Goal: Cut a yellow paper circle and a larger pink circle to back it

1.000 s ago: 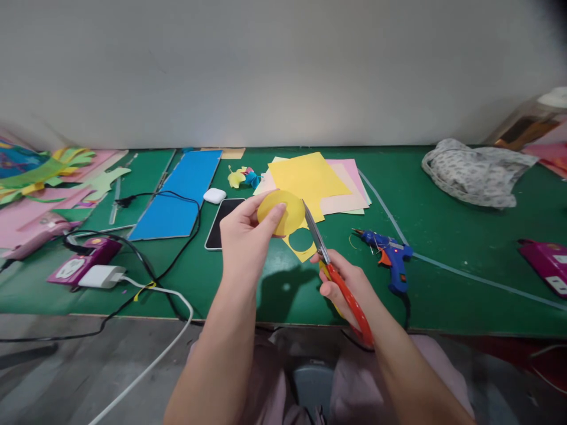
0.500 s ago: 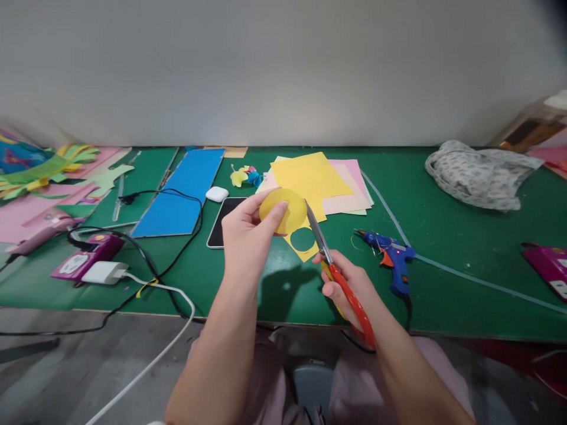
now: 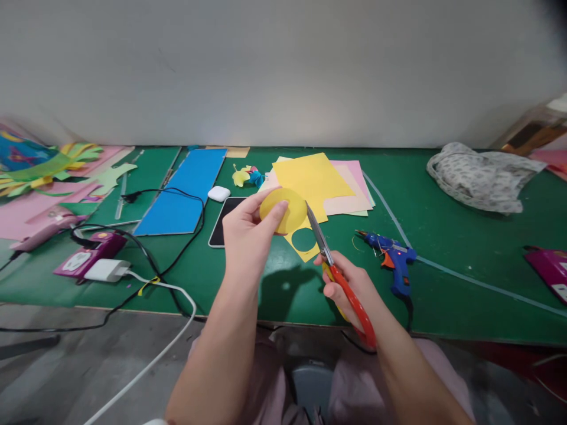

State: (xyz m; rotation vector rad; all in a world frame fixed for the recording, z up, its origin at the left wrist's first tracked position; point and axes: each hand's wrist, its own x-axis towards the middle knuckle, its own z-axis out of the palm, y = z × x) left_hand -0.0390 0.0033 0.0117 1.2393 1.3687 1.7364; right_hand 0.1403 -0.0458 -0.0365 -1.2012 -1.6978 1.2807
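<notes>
My left hand (image 3: 252, 227) pinches a yellow paper circle (image 3: 290, 212) between thumb and fingers, holding it above the table. My right hand (image 3: 348, 283) is wrapped round the red and yellow handles of a pair of scissors (image 3: 325, 251). The tips of the blades point up and to the left, at the right edge of the circle; whether they touch it I cannot tell. Beneath the hands lies a yellow paper scrap (image 3: 305, 254) with a round hole cut in it. Behind it is a stack of coloured sheets, a yellow sheet (image 3: 314, 174) on top.
A blue glue gun (image 3: 394, 257) lies right of my right hand. Left are a phone (image 3: 219, 227), a white earbud case (image 3: 218, 193), a blue board (image 3: 179, 195), and a purple power strip (image 3: 91, 257) with cables. A patterned cloth bundle (image 3: 481, 177) sits at the far right.
The hands, paper circle and scissors keep almost the same pose. The view has shifted very slightly, so the table things appear a little further right.
</notes>
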